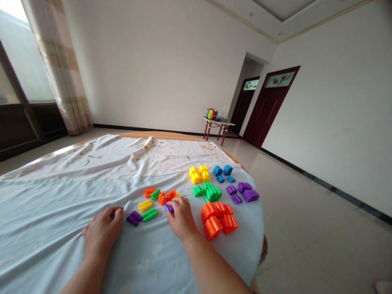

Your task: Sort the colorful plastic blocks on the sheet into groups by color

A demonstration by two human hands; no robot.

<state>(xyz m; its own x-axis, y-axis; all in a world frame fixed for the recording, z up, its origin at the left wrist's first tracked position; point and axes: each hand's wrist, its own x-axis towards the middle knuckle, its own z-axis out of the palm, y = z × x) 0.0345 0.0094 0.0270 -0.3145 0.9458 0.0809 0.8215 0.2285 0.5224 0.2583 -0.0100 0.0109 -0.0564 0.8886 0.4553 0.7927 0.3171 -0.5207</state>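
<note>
On the cloth-covered surface point(131, 257), the right hand point(182, 218) grips a purple piece point(168, 208); the left hand point(104, 226) rests loosely open, empty. Careless sideways movement could scatter nearby orange pieces point(170, 195).

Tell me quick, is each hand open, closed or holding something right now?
Left hand: open, loosely curled on the blue cloth, nothing visible in its grip.
Right hand: at a purple piece; whether its grip is closed cannot be told.

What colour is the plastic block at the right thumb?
The plastic block is purple, clearest in the head view.
</note>
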